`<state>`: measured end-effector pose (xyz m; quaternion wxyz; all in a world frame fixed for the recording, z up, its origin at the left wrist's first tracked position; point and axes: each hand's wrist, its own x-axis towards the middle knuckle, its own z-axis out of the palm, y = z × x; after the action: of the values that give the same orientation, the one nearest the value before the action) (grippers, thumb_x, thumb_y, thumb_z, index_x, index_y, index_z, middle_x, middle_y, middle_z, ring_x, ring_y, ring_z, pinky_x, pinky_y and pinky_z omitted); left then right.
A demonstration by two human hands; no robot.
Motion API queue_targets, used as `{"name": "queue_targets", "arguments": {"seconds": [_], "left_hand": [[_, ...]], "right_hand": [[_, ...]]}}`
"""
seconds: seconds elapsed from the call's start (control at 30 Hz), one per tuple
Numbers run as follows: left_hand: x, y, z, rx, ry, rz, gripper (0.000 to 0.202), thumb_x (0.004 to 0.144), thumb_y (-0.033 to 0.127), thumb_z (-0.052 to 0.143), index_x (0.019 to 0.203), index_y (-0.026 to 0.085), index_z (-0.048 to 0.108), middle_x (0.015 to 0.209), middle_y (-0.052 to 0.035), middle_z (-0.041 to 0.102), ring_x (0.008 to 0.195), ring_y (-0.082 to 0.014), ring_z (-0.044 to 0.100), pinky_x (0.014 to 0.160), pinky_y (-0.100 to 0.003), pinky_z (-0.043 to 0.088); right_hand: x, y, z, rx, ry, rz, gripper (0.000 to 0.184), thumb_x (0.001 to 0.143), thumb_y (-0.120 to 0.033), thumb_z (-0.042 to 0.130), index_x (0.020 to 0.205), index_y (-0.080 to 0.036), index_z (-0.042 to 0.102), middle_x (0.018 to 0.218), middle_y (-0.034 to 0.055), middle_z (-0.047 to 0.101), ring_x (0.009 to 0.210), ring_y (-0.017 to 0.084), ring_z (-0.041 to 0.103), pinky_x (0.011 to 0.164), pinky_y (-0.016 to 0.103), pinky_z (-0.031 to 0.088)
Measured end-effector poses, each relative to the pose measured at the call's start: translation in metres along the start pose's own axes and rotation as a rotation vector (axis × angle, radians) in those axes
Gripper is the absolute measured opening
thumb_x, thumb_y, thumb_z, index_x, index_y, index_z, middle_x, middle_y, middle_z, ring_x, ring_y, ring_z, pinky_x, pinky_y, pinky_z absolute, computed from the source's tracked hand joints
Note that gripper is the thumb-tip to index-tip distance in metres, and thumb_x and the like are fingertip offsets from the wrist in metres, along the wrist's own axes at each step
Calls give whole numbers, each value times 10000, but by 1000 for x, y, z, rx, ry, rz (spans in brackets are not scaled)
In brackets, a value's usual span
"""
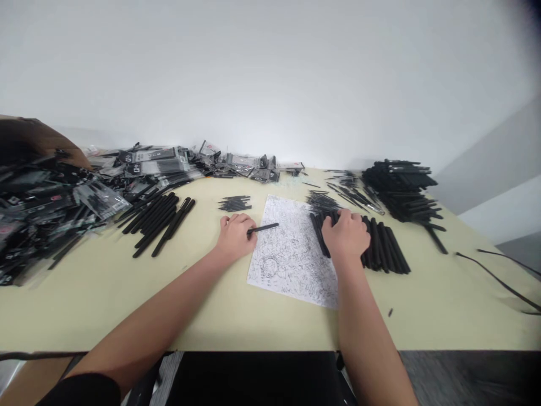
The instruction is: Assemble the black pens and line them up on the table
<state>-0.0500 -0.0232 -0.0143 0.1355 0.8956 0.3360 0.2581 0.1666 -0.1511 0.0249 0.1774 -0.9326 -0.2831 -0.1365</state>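
My left hand is closed around a slim black pen, which points right over the upper left of a sheet of paper. The white paper is densely covered in dark scribbles. Over its right edge, my right hand curls its fingers onto a row of thick black pens; the fingertips are partly hidden among them. Just beyond that hand lies a bunch of thin dark sticks. A small set of similar short sticks sits behind my left hand.
Black pens lie side by side on the left. Plastic packets heap up along the back and left, by a brown box. A tall pile of black pens stands at back right. Cables cross the table's right side.
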Motion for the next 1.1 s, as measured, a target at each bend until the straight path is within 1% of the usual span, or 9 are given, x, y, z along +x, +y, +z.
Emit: {"name": "queue_targets", "arguments": {"seconds": [0.1,0.27,0.37,0.47,0.6,0.77,0.93,1.1], "left_hand": [[1,-2,2,5,-14,8,148,809,174,534,867,202,668,949,-69,698,938,-258,604,858,-462,333],[1,-4,4,5,-40,52,194,891,179,478,943,212,662,983,-67,703,939,-241,600,843,-438,322],[1,-3,2,-7,-20,93,192,926,184,457,983,218,637,1019,-62,703,962,-232,601,830,-422,309],[1,-2,0,-17,9,128,199,951,178,433,1021,219,614,1055,-60,695,995,-220,604,836,-409,301],[0,-2,-1,-21,36,152,208,971,176,415,1038,216,607,1075,-55,685,1021,-209,604,857,-400,291],[0,-3,0,-28,60,161,211,991,202,404,1057,221,604,1090,-52,681,1030,-204,604,872,-393,288],[-1,-3,0,-35,63,176,227,1001,189,379,1089,224,586,1124,-51,676,1040,-194,605,878,-382,289],[-1,-2,0,-33,45,172,228,1006,183,372,1106,231,571,1116,-44,678,1029,-186,604,868,-377,281]], "right_hand": [[-5,-7,5,26,16,-109,348,889,-311,514,1177,-144,614,1114,197,619,983,333,597,774,429,427],[-14,-18,17,128,0,-435,291,921,-302,481,1119,-170,648,1047,143,642,930,281,583,746,366,411],[-21,-25,24,183,-38,-567,280,942,-303,470,1083,-184,681,1050,130,650,916,268,579,750,360,413],[-26,-30,28,223,-78,-608,295,970,-313,445,1045,-195,704,1042,114,652,907,253,578,750,350,419],[-26,-31,30,273,-103,-661,338,993,-329,409,958,-193,716,1026,109,644,906,246,568,785,351,425],[-25,-29,32,315,-135,-680,348,1000,-351,397,978,-179,699,1091,120,616,959,256,568,842,370,434],[-25,-29,37,352,-111,-683,378,1009,-351,357,931,-173,681,1080,123,605,954,254,576,881,388,452],[-23,-29,42,480,-82,-689,348,994,-357,373,881,-180,651,1084,134,560,986,254,581,931,404,461]]}}
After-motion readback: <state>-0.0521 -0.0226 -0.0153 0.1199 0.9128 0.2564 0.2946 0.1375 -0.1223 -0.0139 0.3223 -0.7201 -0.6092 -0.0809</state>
